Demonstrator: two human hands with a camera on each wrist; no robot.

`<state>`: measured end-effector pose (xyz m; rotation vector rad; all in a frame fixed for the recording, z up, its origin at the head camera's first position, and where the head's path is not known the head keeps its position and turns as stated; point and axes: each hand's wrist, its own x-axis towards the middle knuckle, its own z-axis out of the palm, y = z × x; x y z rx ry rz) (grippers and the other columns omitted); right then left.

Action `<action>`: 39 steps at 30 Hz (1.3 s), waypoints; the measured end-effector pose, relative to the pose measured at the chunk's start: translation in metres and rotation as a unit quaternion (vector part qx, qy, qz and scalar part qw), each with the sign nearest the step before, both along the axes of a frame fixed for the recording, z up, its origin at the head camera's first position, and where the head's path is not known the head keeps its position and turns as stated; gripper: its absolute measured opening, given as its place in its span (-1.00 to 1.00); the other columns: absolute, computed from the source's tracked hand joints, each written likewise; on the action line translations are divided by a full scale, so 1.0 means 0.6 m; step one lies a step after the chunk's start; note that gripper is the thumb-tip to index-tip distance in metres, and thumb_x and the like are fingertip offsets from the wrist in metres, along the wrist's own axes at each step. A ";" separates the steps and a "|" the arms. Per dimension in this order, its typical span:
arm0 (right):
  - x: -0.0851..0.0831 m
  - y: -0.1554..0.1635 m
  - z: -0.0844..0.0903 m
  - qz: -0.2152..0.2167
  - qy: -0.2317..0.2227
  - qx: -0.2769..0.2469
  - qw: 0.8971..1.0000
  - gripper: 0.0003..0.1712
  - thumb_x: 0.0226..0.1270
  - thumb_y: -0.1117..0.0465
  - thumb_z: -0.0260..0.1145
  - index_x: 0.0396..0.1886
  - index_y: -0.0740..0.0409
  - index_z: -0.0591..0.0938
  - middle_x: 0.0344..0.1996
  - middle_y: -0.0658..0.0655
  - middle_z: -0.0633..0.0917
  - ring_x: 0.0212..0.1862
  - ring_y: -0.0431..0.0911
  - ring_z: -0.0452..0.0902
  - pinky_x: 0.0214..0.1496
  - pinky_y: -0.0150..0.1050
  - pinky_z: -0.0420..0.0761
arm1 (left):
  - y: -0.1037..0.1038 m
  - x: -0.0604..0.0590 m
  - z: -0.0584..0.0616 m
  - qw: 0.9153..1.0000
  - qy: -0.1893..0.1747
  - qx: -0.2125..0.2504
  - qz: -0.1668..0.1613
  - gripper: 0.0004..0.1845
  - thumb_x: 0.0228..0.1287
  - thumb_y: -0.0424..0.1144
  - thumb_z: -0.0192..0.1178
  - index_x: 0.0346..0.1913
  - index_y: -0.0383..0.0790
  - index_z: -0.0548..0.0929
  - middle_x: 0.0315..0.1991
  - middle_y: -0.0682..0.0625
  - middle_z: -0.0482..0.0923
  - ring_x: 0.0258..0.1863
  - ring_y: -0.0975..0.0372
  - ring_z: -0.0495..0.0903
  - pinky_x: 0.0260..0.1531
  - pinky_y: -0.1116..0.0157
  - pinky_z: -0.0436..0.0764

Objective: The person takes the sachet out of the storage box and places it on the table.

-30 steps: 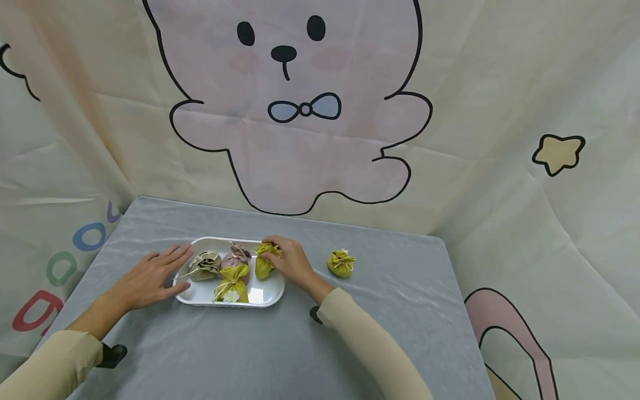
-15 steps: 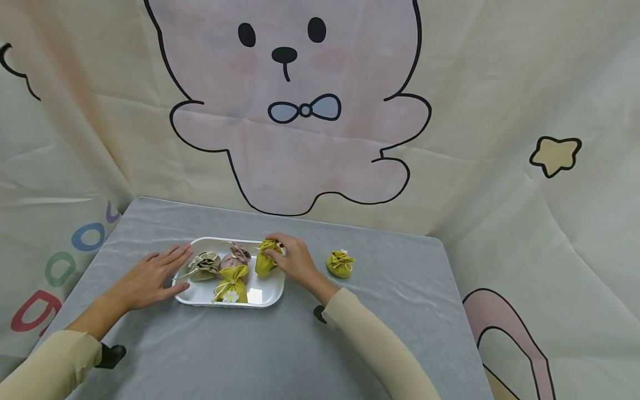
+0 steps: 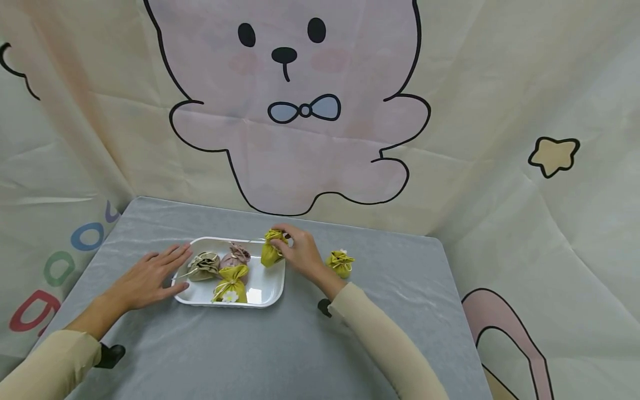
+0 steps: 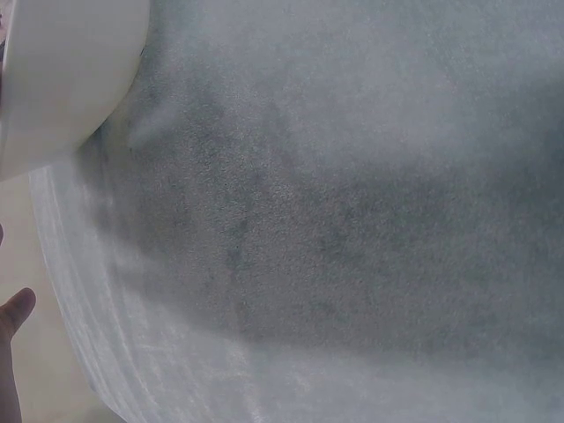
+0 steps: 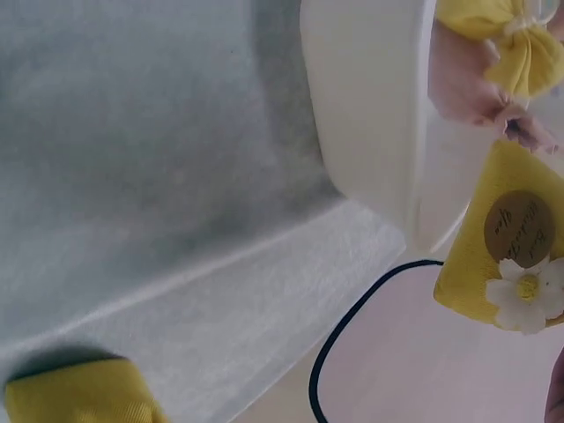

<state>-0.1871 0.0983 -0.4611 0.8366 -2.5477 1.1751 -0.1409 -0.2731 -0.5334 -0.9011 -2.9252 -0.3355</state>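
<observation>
Head view. A white plastic tray, oblong with rounded corners and a raised rim, sat on the grey velvety tabletop. The right hand pinched a mustard-yellow drawstring pouch by its gathered neck and held it over the tray's far right corner, lifted off the tray floor so that the soft body hung below the fingers. The left hand lay flat on the tabletop against the tray's left end, fingers straight and spread, apparently to steady the tray. Inside the tray stood three more cloth pouches: a beige one at the left, a dusty-pink one behind the middle, and a yellow one with a daisy trim at the front. A second loose yellow pouch rested on the tabletop to the right of the tray, just beyond the right wrist.

Left wrist view. Only the tray's smooth white outer wall and the napped grey cloth showed; a fingertip edge appeared at lower left.

Right wrist view. The held pouch, of woven fabric, bore a round kraft label and a white daisy, and hung just beside the tray's glossy rim. A yellow corner of the loose pouch showed at lower left.
</observation>
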 end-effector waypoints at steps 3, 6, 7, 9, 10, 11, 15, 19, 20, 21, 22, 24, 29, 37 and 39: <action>-0.003 0.009 0.005 -0.011 -0.013 -0.005 1.000 -0.70 0.32 0.26 0.40 0.02 0.23 0.68 -0.13 0.12 0.75 -0.12 -0.08 0.66 -0.11 -0.22 0.64 | -0.001 0.000 0.000 1.000 0.000 -0.002 0.001 -0.14 0.24 0.17 0.28 0.45 -0.29 0.36 0.47 -0.20 0.27 0.38 -0.13 0.30 0.14 -0.22 0.35; -0.007 0.018 0.009 -0.021 -0.024 -0.011 0.999 -0.69 0.33 0.27 0.40 0.04 0.23 0.67 -0.14 0.11 0.75 -0.13 -0.07 0.65 -0.10 -0.16 0.65 | -0.001 0.000 0.001 1.000 -0.005 -0.005 0.003 -0.14 0.25 0.18 0.27 0.46 -0.29 0.35 0.47 -0.20 0.27 0.39 -0.13 0.29 0.15 -0.23 0.34; -0.008 0.021 0.010 -0.024 -0.026 -0.012 0.999 -0.69 0.33 0.27 0.39 0.04 0.23 0.67 -0.15 0.11 0.75 -0.14 -0.07 0.65 -0.11 -0.15 0.65 | -0.001 0.000 0.002 1.000 -0.009 -0.007 0.004 -0.14 0.26 0.19 0.26 0.46 -0.30 0.35 0.47 -0.21 0.26 0.39 -0.14 0.29 0.15 -0.23 0.34; -0.011 0.028 0.011 -0.029 -0.026 -0.015 0.999 -0.69 0.34 0.27 0.39 0.05 0.25 0.66 -0.15 0.12 0.75 -0.14 -0.06 0.64 -0.11 -0.13 0.65 | -0.002 0.000 0.002 1.000 -0.016 -0.012 0.007 -0.14 0.27 0.20 0.25 0.46 -0.30 0.34 0.47 -0.21 0.25 0.40 -0.14 0.27 0.16 -0.24 0.33; -0.012 0.032 0.011 -0.031 -0.026 -0.015 0.999 -0.68 0.34 0.27 0.39 0.05 0.25 0.66 -0.15 0.12 0.75 -0.15 -0.06 0.64 -0.12 -0.14 0.65 | -0.002 0.000 0.002 1.000 -0.019 -0.013 0.008 -0.14 0.27 0.20 0.24 0.46 -0.30 0.34 0.48 -0.21 0.25 0.40 -0.15 0.27 0.17 -0.24 0.33; -0.013 0.036 0.010 -0.035 -0.027 -0.015 0.999 -0.68 0.34 0.27 0.38 0.06 0.24 0.66 -0.15 0.11 0.74 -0.15 -0.07 0.63 -0.12 -0.16 0.65 | -0.002 0.000 0.001 1.000 -0.020 -0.015 0.008 -0.14 0.27 0.20 0.24 0.47 -0.29 0.33 0.48 -0.21 0.25 0.40 -0.15 0.26 0.17 -0.25 0.32; -0.018 0.051 0.004 -0.047 -0.030 -0.018 0.998 -0.68 0.34 0.28 0.38 0.06 0.26 0.66 -0.14 0.11 0.75 -0.15 -0.07 0.63 -0.15 -0.25 0.63 | -0.002 0.000 0.000 1.000 -0.018 -0.014 0.008 -0.14 0.27 0.20 0.24 0.47 -0.29 0.34 0.48 -0.21 0.25 0.40 -0.14 0.27 0.17 -0.24 0.33; -0.020 0.063 -0.003 -0.056 -0.032 -0.027 0.998 -0.70 0.35 0.29 0.37 0.04 0.28 0.67 -0.14 0.13 0.75 -0.16 -0.05 0.64 -0.12 -0.25 0.63 | -0.002 0.000 -0.001 1.000 -0.012 -0.009 0.006 -0.14 0.26 0.19 0.26 0.46 -0.29 0.35 0.47 -0.21 0.26 0.39 -0.14 0.28 0.16 -0.24 0.34; -0.021 0.066 -0.004 -0.058 -0.033 -0.029 0.997 -0.70 0.34 0.29 0.38 0.04 0.28 0.67 -0.14 0.13 0.75 -0.16 -0.05 0.64 -0.11 -0.24 0.64 | -0.002 0.000 -0.001 1.000 -0.012 -0.009 0.006 -0.14 0.26 0.19 0.26 0.46 -0.29 0.34 0.47 -0.21 0.26 0.39 -0.14 0.28 0.16 -0.24 0.34; -0.021 0.069 -0.005 -0.059 -0.034 -0.033 0.997 -0.70 0.34 0.29 0.38 0.03 0.28 0.67 -0.14 0.14 0.75 -0.16 -0.04 0.64 -0.10 -0.23 0.64 | -0.002 0.000 -0.001 1.000 -0.012 -0.008 0.007 -0.14 0.26 0.19 0.26 0.46 -0.29 0.34 0.47 -0.21 0.26 0.39 -0.14 0.28 0.16 -0.24 0.34; -0.021 0.072 -0.006 -0.061 -0.034 -0.034 0.997 -0.71 0.34 0.29 0.38 0.03 0.28 0.67 -0.14 0.14 0.75 -0.16 -0.04 0.64 -0.10 -0.21 0.64 | -0.002 0.000 -0.001 1.000 -0.014 -0.008 0.007 -0.14 0.26 0.19 0.25 0.46 -0.29 0.34 0.47 -0.21 0.25 0.40 -0.14 0.28 0.16 -0.24 0.33; -0.022 0.078 -0.010 -0.066 -0.036 -0.033 0.997 -0.72 0.35 0.29 0.38 0.03 0.26 0.67 -0.14 0.13 0.75 -0.15 -0.05 0.64 -0.09 -0.19 0.64 | -0.001 -0.001 0.000 1.000 -0.015 -0.008 0.007 -0.14 0.26 0.19 0.25 0.46 -0.29 0.34 0.47 -0.21 0.25 0.40 -0.13 0.28 0.17 -0.24 0.33; -0.024 0.095 -0.022 -0.076 -0.041 -0.033 0.996 -0.72 0.36 0.29 0.37 0.03 0.26 0.67 -0.12 0.11 0.74 -0.14 -0.06 0.62 -0.10 -0.15 0.64 | 0.000 0.000 0.002 1.000 -0.018 -0.008 0.009 -0.15 0.26 0.18 0.26 0.46 -0.30 0.35 0.47 -0.21 0.25 0.40 -0.14 0.28 0.17 -0.25 0.33; -0.026 0.122 -0.046 -0.100 -0.049 -0.026 0.993 -0.74 0.31 0.31 0.40 -0.02 0.24 0.69 -0.15 0.14 0.75 -0.16 -0.04 0.64 -0.08 -0.12 0.64 | 0.001 0.001 0.000 1.000 -0.008 -0.004 0.004 -0.15 0.24 0.16 0.28 0.45 -0.31 0.36 0.46 -0.22 0.27 0.38 -0.15 0.30 0.15 -0.24 0.36; -0.025 0.127 -0.048 -0.108 -0.059 -0.025 0.992 -0.74 0.31 0.31 0.40 -0.01 0.24 0.69 -0.15 0.13 0.75 -0.16 -0.03 0.64 -0.07 -0.07 0.64 | 0.001 0.001 -0.001 1.000 -0.003 -0.003 0.003 -0.15 0.24 0.15 0.29 0.44 -0.32 0.36 0.45 -0.23 0.28 0.37 -0.15 0.31 0.13 -0.24 0.37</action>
